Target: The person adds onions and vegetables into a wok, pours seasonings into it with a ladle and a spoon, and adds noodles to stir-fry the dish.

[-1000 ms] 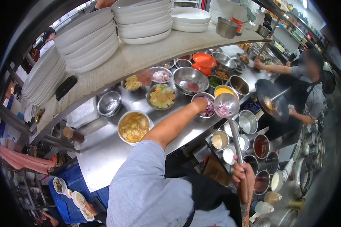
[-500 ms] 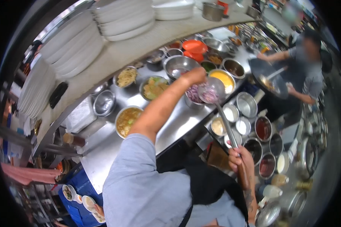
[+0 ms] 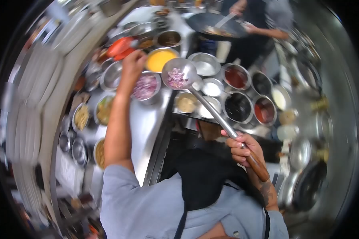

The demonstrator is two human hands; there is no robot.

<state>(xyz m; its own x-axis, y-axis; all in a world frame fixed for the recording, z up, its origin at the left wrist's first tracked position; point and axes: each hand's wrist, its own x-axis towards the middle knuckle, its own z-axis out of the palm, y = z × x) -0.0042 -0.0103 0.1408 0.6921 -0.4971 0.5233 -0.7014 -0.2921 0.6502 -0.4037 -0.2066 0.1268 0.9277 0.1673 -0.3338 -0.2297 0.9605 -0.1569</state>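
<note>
Left grip (image 3: 135, 59) smeared by motion blur; whether its fingers hold anything cannot be told, and its forearm (image 3: 121, 123) hides the near side of the metal bowl (image 3: 109, 78) and part of the brown-filled bowl (image 3: 100, 153). Right grip (image 3: 246, 150) covers a stretch of the ladle (image 3: 212, 110) handle. Stacked plates (image 3: 29, 131) too blurred to count; co-worker (image 3: 278, 16) cut off by the top edge, head out of frame.
</note>
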